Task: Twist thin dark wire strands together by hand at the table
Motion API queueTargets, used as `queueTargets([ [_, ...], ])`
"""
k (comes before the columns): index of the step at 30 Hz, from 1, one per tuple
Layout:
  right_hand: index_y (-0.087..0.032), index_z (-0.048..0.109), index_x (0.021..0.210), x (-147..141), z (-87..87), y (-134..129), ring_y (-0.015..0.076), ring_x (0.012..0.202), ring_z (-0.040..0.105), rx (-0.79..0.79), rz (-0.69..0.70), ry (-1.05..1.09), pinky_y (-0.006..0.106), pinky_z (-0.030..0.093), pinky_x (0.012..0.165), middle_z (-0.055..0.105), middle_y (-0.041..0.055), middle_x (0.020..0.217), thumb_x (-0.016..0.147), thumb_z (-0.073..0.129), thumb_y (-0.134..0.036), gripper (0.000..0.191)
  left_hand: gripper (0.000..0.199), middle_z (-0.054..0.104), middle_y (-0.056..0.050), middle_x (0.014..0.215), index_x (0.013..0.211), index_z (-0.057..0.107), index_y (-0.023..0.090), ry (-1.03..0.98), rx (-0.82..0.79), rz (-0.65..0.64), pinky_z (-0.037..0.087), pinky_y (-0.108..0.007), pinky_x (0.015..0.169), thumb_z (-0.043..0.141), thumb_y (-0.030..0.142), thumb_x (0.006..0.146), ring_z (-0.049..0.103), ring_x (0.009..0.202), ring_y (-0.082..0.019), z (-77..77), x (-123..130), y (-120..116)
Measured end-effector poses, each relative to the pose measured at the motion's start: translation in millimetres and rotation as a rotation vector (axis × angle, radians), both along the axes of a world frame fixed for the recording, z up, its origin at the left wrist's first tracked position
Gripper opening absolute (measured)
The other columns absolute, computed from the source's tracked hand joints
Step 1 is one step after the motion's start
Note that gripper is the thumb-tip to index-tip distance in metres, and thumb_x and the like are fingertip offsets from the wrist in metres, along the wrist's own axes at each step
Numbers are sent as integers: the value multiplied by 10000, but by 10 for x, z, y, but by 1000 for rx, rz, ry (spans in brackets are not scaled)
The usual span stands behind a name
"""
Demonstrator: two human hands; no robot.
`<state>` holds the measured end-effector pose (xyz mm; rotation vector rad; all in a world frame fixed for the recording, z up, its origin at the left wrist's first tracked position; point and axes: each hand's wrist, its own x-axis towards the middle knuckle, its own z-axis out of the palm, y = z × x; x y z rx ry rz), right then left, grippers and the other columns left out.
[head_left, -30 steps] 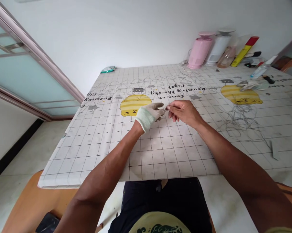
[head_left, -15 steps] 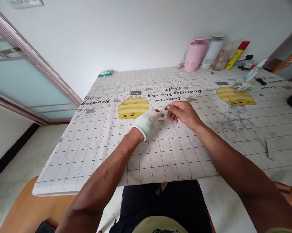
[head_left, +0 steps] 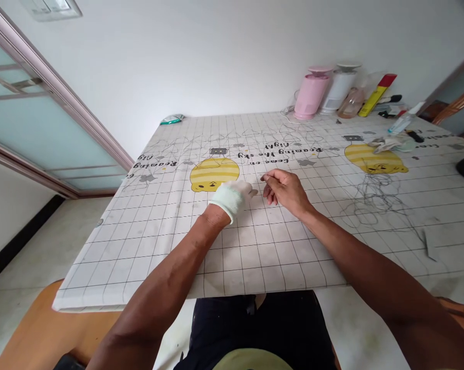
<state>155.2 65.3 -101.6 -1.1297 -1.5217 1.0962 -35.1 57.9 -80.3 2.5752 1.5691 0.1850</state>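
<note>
My left hand point(head_left: 238, 196), in a white knit glove with a pale green cuff, is held low over the middle of the table. Its fingers are curled in, and whatever they hold is hidden. Close by on the right is my bare right hand point(head_left: 283, 190), its thumb and forefinger pinched together. Anything between those fingertips is too fine to make out. A small gap separates the two hands. Loose dark thread point(head_left: 376, 198) lies in a tangle to the right, with its end near a small pale card point(head_left: 430, 244).
A checked tablecloth point(head_left: 255, 257) covers the table. Along the wall stand a pink cylinder point(head_left: 311, 95), a white cylinder point(head_left: 337, 90), a clear bottle point(head_left: 351, 103) and a yellow-red box point(head_left: 378, 95). A spray bottle point(head_left: 405, 119) and another glove point(head_left: 389, 143) lie right. A green packet point(head_left: 172, 119) sits far left.
The fingers of my left glove have curled in from a more extended pose. My right hand stays pinched in nearly the same place. The view has tilted slightly upward.
</note>
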Motion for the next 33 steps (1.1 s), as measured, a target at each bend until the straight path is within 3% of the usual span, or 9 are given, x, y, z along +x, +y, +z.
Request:
queueTargets([
  [4, -204, 684, 938, 10, -30, -1, 112, 402, 578, 23, -30, -9, 208, 412, 356, 657, 1, 603, 969, 683, -481, 279, 194, 734, -61, 963, 999, 791, 275, -113, -41, -12, 445, -326, 746, 638, 194, 911, 680, 887, -243, -94, -78, 15],
  [7, -208, 694, 921, 33, -14, 10, 99, 392, 547, 94, -59, -73, 208, 410, 370, 645, -9, 591, 990, 654, -451, 255, 299, 769, -25, 1040, 1236, 748, 332, -254, -63, 49, 491, -303, 791, 645, 366, 957, 704, 931, -225, -78, -95, 18],
  [11, -223, 712, 926, 60, -6, 27, 96, 400, 525, 181, -66, -113, 219, 418, 391, 639, -13, 596, 1006, 633, -469, 271, 460, 781, -23, 1163, 1387, 682, 333, -553, 46, 125, 519, -274, 874, 675, 490, 954, 723, 999, -207, 126, -108, -77],
  [16, -237, 741, 942, 62, -25, 16, 97, 413, 512, 244, -74, -172, 238, 430, 422, 631, -12, 613, 1020, 615, -465, 272, 331, 787, -20, 1111, 1306, 723, 293, -813, 157, 344, 536, -246, 863, 586, 382, 1018, 716, 1071, -197, 325, -140, -176],
  [19, -242, 740, 926, 44, -30, -11, 92, 411, 497, 297, -88, -226, 240, 420, 435, 615, -20, 601, 1030, 599, -440, 265, 326, 786, -20, 1045, 1216, 750, 262, -869, 21, 338, 541, -252, 838, 517, 413, 1045, 742, 984, -190, 282, -139, -139],
  [23, -231, 742, 944, 10, -20, -49, 102, 405, 492, 299, -124, -228, 247, 407, 412, 593, -23, 573, 1030, 582, -458, 291, 368, 784, -65, 1028, 1059, 751, 190, -934, -293, 273, 554, -259, 753, 522, 478, 1029, 754, 817, -183, 173, -106, -80],
  [26, -215, 743, 957, -3, -1, -58, 110, 395, 497, 258, -142, -196, 256, 407, 391, 595, -20, 562, 1019, 584, -474, 310, 431, 786, -135, 1059, 1111, 723, 131, -1084, -465, 290, 580, -292, 730, 529, 506, 1021, 758, 801, -210, 142, -93, -75],
  [30, -210, 730, 948, -7, 31, -59, 110, 375, 502, 186, -102, -142, 258, 400, 374, 603, -25, 554, 1009, 595, -446, 279, 450, 786, -154, 1059, 1171, 725, 114, -1186, -521, 251, 595, -322, 753, 588, 506, 998, 752, 810, -216, 107, -96, -65],
  [33, -215, 726, 930, -16, 45, -78, 105, 377, 503, 161, -28, -157, 251, 393, 381, 596, -30, 552, 1011, 600, -438, 269, 318, 784, -109, 1014, 1121, 763, 141, -1198, -510, 228, 585, -299, 762, 643, 395, 973, 733, 802, -181, 42, -74, -21],
])
